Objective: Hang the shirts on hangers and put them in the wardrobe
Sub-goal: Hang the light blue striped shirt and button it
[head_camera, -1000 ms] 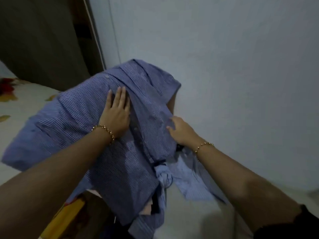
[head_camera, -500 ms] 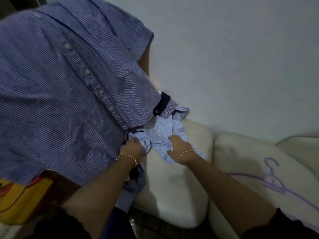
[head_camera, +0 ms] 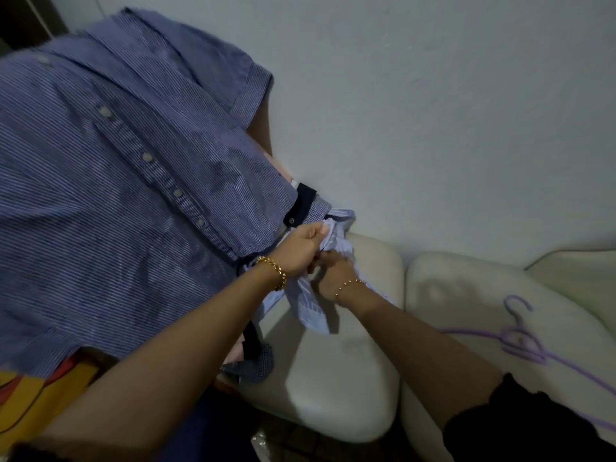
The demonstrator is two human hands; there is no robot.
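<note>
A large dark blue striped shirt is draped over a pile at the left, buttons facing up. Below its right edge, a pale blue striped shirt is bunched on the cream sofa. My left hand grips the pale shirt's upper fold. Just beneath it, my right hand grips the same cloth. A lilac plastic hanger lies on the sofa cushion at the right. A dark checked garment with a navy cuff pokes out under the big shirt.
The cream sofa has two rounded cushions against a white wall. A yellow and red cloth shows at the lower left under the pile. A dark doorway edge sits in the top left corner.
Both hands left the big striped shirt and moved down to the pale shirt, now gripping and lifting it off the cushion. The view turned right, showing the sofa and hanger.
</note>
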